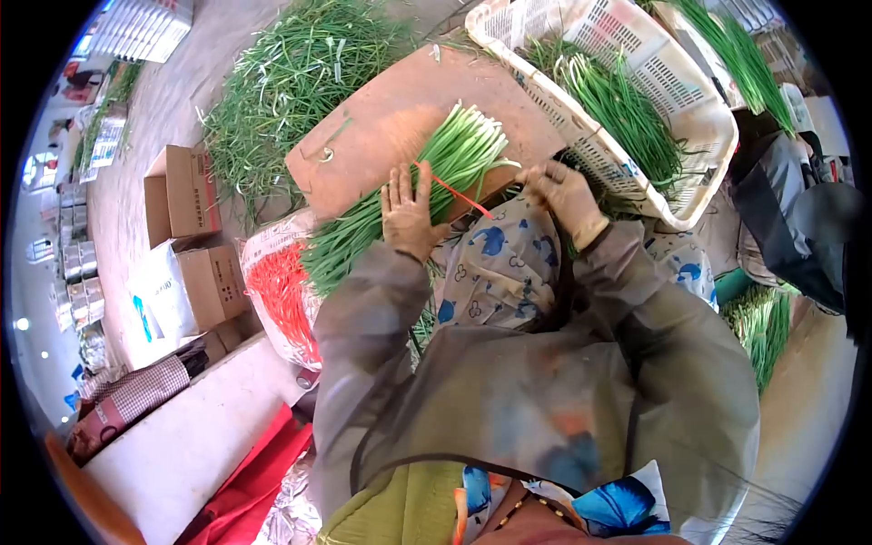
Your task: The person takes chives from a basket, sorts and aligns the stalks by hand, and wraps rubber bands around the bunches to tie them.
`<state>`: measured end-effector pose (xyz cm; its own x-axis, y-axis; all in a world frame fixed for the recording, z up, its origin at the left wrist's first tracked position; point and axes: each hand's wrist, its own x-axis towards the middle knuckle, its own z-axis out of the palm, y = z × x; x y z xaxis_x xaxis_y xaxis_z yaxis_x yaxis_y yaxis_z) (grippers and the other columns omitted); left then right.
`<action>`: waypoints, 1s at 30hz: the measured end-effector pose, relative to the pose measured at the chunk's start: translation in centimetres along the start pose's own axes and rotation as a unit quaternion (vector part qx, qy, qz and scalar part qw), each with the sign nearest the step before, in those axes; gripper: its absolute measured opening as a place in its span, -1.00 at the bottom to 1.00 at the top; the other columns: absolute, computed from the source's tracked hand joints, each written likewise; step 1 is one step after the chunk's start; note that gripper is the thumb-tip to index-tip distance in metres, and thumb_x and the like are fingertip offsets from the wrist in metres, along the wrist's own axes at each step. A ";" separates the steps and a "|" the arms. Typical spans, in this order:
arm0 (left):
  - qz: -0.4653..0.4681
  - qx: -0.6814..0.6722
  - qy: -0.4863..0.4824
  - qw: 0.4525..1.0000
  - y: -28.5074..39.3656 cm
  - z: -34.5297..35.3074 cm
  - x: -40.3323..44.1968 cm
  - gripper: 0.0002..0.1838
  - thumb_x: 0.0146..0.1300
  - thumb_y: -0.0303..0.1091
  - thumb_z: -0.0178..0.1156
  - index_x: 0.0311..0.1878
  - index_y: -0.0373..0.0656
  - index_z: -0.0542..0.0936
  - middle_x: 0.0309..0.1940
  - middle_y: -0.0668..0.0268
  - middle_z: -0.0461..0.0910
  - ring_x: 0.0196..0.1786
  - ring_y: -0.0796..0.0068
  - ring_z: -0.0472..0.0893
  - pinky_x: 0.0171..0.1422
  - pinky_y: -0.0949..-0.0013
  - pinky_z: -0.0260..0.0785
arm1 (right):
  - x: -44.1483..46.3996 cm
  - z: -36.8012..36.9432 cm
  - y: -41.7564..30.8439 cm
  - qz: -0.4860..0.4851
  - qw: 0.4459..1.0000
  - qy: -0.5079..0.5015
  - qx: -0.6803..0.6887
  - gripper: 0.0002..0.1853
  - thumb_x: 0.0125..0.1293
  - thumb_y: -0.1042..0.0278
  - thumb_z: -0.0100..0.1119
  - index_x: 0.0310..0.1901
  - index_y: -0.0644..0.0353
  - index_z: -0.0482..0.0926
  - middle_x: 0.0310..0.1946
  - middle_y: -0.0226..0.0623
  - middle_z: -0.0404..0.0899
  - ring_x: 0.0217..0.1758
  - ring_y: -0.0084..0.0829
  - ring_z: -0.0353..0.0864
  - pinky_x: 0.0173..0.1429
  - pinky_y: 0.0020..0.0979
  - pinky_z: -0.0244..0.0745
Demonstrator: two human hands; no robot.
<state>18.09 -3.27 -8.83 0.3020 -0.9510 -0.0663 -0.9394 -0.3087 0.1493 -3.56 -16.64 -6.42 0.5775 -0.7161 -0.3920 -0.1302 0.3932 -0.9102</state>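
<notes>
Standing left of the frame, an open cardboard box (189, 195) bears dark print too small to read; below it, a white bag (168, 289) shows blue marks, likewise illegible. Red ties (283, 283) fill a sack left of centre. On the brown surface (386, 100), upper centre, lies a bundle of green stalks (459, 143), white ends toward the upper right. The left hand (407, 213) rests on it, fingers straight and unclenched, beside a red tie (465, 197). Right of the bundle, the right hand's (568, 202) fingers are bent together; whether they grip anything cannot be told. A white crate (677, 77) holding more stalks fills the upper right.
</notes>
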 end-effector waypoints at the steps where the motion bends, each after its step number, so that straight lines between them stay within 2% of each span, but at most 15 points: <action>1: -0.041 0.003 0.006 0.999 -0.6 1.7 1.0 0.25 -0.33 0.03 0.46 0.42 0.05 -0.12 0.33 0.03 0.11 0.39 0.06 0.08 0.43 0.11 -0.09 | 1.1 -0.8 0.2 0.020 1.000 0.017 -0.002 -0.86 0.25 0.39 0.08 -0.22 0.21 0.58 -0.48 -0.49 0.52 -0.48 -0.66 0.44 -0.41 -0.62 0.32; 2: -0.081 0.007 0.013 0.997 -1.1 2.6 2.0 0.28 -0.38 0.00 0.49 0.42 0.04 -0.11 0.31 0.02 0.14 0.36 0.03 0.13 0.40 0.09 -0.01 | 1.9 -1.4 0.3 0.039 0.999 0.034 -0.004 -0.85 0.25 0.38 0.09 -0.21 0.20 0.59 -0.49 -0.49 0.51 -0.51 -0.67 0.42 -0.44 -0.63 0.30; 3: -0.077 0.008 0.012 0.997 -1.5 2.5 3.1 0.28 -0.38 0.00 0.49 0.42 0.04 -0.11 0.31 0.02 0.14 0.36 0.03 0.13 0.40 0.09 -0.01 | 2.6 -1.5 0.3 0.039 0.999 0.038 -0.002 -0.85 0.25 0.38 0.09 -0.21 0.20 0.59 -0.49 -0.49 0.51 -0.51 -0.67 0.42 -0.44 -0.63 0.30; 5: -0.160 -0.073 -0.066 0.982 -2.6 2.2 4.4 0.31 -0.44 -0.01 0.51 0.42 0.10 -0.10 0.30 0.05 0.14 0.30 0.00 0.22 0.32 0.09 0.12 | 3.8 -0.5 0.4 0.081 0.995 0.016 -0.050 -0.83 0.30 0.33 0.05 -0.21 0.18 0.60 -0.51 -0.48 0.49 -0.55 -0.67 0.40 -0.48 -0.62 0.27; 6: -0.159 -0.070 -0.067 0.982 -3.0 2.4 4.7 0.31 -0.44 -0.01 0.51 0.42 0.10 -0.10 0.30 0.05 0.14 0.30 0.00 0.22 0.32 0.09 0.12 | 4.9 -0.1 0.8 0.082 0.993 0.003 -0.089 -0.83 0.30 0.34 0.03 -0.18 0.14 0.59 -0.50 -0.46 0.49 -0.54 -0.67 0.40 -0.48 -0.61 0.28; 8: -0.170 -0.092 -0.075 0.978 -3.4 2.6 5.1 0.32 -0.47 -0.01 0.52 0.42 0.11 -0.10 0.29 0.07 0.16 0.25 -0.03 0.29 0.26 0.07 0.20 | 7.4 1.3 2.1 0.064 0.998 -0.008 -0.009 -0.80 0.29 0.25 0.06 -0.16 0.12 0.59 -0.49 -0.45 0.50 -0.54 -0.65 0.40 -0.49 -0.59 0.29; 10: -0.174 -0.076 -0.070 0.979 -2.6 2.5 4.7 0.32 -0.48 -0.02 0.53 0.41 0.11 -0.07 0.29 0.07 0.17 0.27 -0.01 0.25 0.29 0.07 0.16 | 10.2 2.9 2.7 0.082 0.997 0.004 -0.012 -0.77 0.28 0.19 0.07 -0.19 0.14 0.59 -0.47 -0.44 0.51 -0.52 -0.62 0.42 -0.50 -0.55 0.30; 12: -0.158 -0.057 -0.004 0.986 -2.0 2.9 4.2 0.32 -0.50 -0.02 0.53 0.41 0.10 -0.05 0.28 0.07 0.18 0.29 0.02 0.23 0.32 0.07 0.11 | 12.3 4.3 2.3 0.100 0.995 0.014 -0.015 -0.73 0.26 0.13 0.08 -0.22 0.15 0.59 -0.45 -0.43 0.53 -0.51 -0.58 0.44 -0.51 -0.51 0.31; 14: -0.154 -0.064 0.007 0.986 -2.0 3.3 4.0 0.31 -0.50 -0.01 0.52 0.41 0.09 -0.04 0.26 0.08 0.20 0.29 0.03 0.21 0.35 0.08 0.06 | 13.8 5.2 1.4 0.178 0.981 0.036 -0.070 -0.70 0.25 0.07 0.12 -0.28 0.18 0.56 -0.51 -0.43 0.48 -0.56 -0.59 0.38 -0.56 -0.53 0.26; 15: -0.152 -0.071 0.009 0.986 -1.9 3.2 4.0 0.30 -0.49 -0.01 0.52 0.41 0.07 -0.03 0.25 0.08 0.21 0.29 0.03 0.21 0.35 0.08 0.06 | 15.3 5.0 2.1 0.187 0.977 0.040 -0.092 -0.70 0.24 0.07 0.14 -0.38 0.17 0.52 -0.55 -0.43 0.45 -0.59 -0.58 0.35 -0.59 -0.51 0.23; 18: -0.155 -0.075 -0.003 0.985 -2.1 2.9 3.9 0.26 -0.47 -0.02 0.51 0.39 0.05 0.00 0.23 0.09 0.23 0.30 0.03 0.19 0.35 0.08 0.06 | 16.8 4.6 2.9 0.179 0.982 0.005 -0.056 -0.68 0.21 0.06 0.16 -0.49 0.16 0.51 -0.65 -0.39 0.44 -0.69 -0.55 0.31 -0.62 -0.46 0.21; 19: -0.153 -0.085 0.002 0.985 -2.1 2.8 3.9 0.25 -0.47 -0.02 0.51 0.39 0.05 0.02 0.24 0.09 0.22 0.31 0.03 0.18 0.35 0.08 0.06 | 16.0 4.8 3.0 0.139 0.990 0.033 0.015 -0.71 0.16 0.14 0.24 -0.54 0.16 0.49 -0.65 -0.39 0.44 -0.69 -0.55 0.32 -0.61 -0.48 0.21; 23: -0.151 -0.096 -0.009 0.984 -2.1 2.4 3.9 0.24 -0.46 -0.03 0.51 0.39 0.04 0.02 0.28 0.07 0.19 0.32 0.02 0.17 0.35 0.07 0.05 | 14.9 5.5 3.2 0.153 0.979 0.081 0.105 -0.76 0.12 0.20 0.28 -0.50 0.17 0.52 -0.64 -0.44 0.45 -0.67 -0.58 0.35 -0.61 -0.48 0.24; 26: -0.155 -0.097 -0.021 0.983 -2.0 2.3 4.1 0.25 -0.46 -0.02 0.51 0.39 0.05 0.02 0.30 0.06 0.16 0.34 0.02 0.15 0.36 0.07 0.04 | 15.2 5.8 2.9 0.102 0.989 0.076 0.075 -0.82 0.18 0.23 0.22 -0.40 0.16 0.53 -0.59 -0.47 0.44 -0.62 -0.62 0.32 -0.59 -0.54 0.21; 30: -0.152 -0.099 -0.020 0.983 -2.4 2.7 4.3 0.26 -0.47 0.00 0.51 0.39 0.05 0.01 0.30 0.06 0.16 0.34 0.02 0.14 0.37 0.08 0.04 | 16.5 6.7 2.4 0.088 0.985 0.142 0.045 -0.81 0.14 0.24 0.25 -0.35 0.19 0.58 -0.63 -0.46 0.48 -0.67 -0.59 0.37 -0.61 -0.52 0.26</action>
<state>21.18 -6.56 -12.12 0.5539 -0.8139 -0.1755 -0.7550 -0.5798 0.3062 11.06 -23.59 -14.20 0.3023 -0.7597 -0.5758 -0.1297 0.5657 -0.8144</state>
